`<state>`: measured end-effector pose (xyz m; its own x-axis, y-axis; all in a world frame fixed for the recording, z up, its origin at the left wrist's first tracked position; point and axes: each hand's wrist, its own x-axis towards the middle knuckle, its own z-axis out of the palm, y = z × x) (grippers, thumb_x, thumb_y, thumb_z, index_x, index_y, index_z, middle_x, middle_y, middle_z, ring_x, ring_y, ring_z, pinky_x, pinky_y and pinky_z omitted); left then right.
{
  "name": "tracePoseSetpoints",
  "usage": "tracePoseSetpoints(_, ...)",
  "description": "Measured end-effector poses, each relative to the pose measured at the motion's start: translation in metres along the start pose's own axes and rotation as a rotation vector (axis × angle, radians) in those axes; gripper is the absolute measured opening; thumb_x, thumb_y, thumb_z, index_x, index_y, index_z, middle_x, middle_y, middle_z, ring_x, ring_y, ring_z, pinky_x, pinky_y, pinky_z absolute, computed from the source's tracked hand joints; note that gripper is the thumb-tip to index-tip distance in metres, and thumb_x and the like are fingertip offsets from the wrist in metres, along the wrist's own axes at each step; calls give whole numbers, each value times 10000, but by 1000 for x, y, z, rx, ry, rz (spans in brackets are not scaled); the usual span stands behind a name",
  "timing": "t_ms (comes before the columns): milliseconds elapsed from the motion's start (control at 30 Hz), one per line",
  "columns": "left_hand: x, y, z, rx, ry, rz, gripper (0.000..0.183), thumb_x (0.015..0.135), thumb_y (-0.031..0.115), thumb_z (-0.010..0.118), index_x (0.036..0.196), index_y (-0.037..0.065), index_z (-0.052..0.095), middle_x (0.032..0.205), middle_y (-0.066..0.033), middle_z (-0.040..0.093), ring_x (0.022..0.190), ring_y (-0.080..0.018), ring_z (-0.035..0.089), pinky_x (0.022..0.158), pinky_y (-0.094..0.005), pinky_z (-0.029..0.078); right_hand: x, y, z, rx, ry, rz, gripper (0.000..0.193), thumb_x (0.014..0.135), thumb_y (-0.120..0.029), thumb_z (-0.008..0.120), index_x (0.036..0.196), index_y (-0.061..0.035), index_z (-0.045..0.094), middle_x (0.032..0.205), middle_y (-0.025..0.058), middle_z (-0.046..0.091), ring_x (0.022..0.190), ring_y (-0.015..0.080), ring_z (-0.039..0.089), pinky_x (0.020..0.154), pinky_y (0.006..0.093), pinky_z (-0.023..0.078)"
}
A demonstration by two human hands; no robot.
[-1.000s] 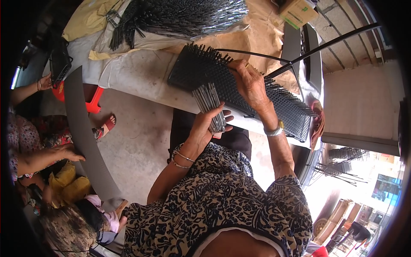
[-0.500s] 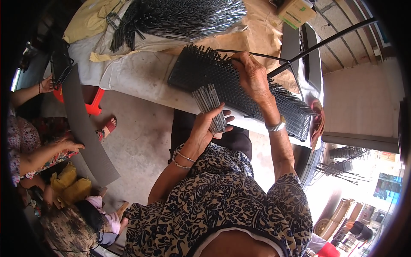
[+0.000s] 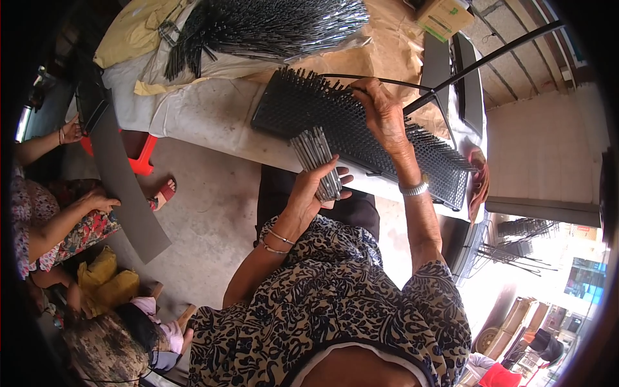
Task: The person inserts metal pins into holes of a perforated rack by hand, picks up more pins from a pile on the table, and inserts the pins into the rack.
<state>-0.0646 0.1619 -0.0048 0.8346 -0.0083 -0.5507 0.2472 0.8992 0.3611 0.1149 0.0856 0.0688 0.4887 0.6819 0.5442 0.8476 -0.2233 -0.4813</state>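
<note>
Upper right of frame: tan cardboard box (image 3: 445,14) with green label strip, lying on brown paper (image 3: 380,55); print too small to make out. Upper centre: heap of dark metal pins (image 3: 271,26) on pale plastic sheeting (image 3: 193,68). Centre: black perforated tray (image 3: 361,129) bristling with upright pins, tilted on white table (image 3: 206,116). Left hand (image 3: 316,190) closed around bundle of grey pins (image 3: 317,161), just below tray's near edge. Right hand (image 3: 383,113) on tray's top, fingers pinched; whether a pin sits between them cannot be told. Thin black rod (image 3: 483,61) crosses behind right hand. Left edge: other persons' arms, grey board (image 3: 122,187), red stool (image 3: 135,151) partly hidden. Far right of tray cut by another hand (image 3: 478,180).
</note>
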Motion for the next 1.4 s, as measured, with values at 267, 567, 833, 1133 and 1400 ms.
tracePoseSetpoints(267, 4, -4, -4, -16, -13, -14, 298, 936, 250, 611, 1188, 98, 569, 1074, -141, 614, 1050, -302, 627, 810, -498, 570, -8, 0, -1, 36, -31, -70, 229, 838, 42, 639, 1049, -40, 602, 910, 123, 643, 825, 288, 648, 704, 350, 516)
tracePoseSetpoints(567, 2, -7, 0, -20, -15, -23, 295, 944, 243, 600, 1195, 93, 565, 1064, -139, 612, 1047, -291, 627, 815, -510, 566, -15, 3, -3, 100, -22, 43, 200, 851, 9, 642, 1045, -37, 636, 948, 113, 658, 876, 282, 653, 746, 342, 519)
tracePoseSetpoints(833, 0, -7, 3, -30, -37, -19, 287, 947, 228, 591, 1199, 97, 551, 1055, -132, 591, 1022, -323, 633, 804, -515, 573, -13, 4, -9, 93, -67, 7, 195, 856, -6, 642, 1048, -42, 628, 960, 110, 656, 885, 273, 651, 758, 343, 513)
tracePoseSetpoints(1133, 0, -10, 1, -39, -16, -13, 186, 943, 231, 603, 1070, 96, 616, 874, -59, 598, 842, -234, 650, 736, -470, 586, 0, 3, -9, 98, -127, 79, 152, 904, -7, 588, 1054, -23, 604, 970, 77, 672, 895, 204, 658, 782, 301, 509)
tracePoseSetpoints(1400, -5, -6, 5, -18, 8, 19, 139, 931, 230, 623, 1006, 114, 619, 777, -16, 592, 726, -150, 611, 672, -384, 571, -1, 11, -3, 90, -90, 84, 142, 915, -28, 582, 1054, -34, 611, 989, 66, 683, 932, 185, 665, 800, 298, 520)
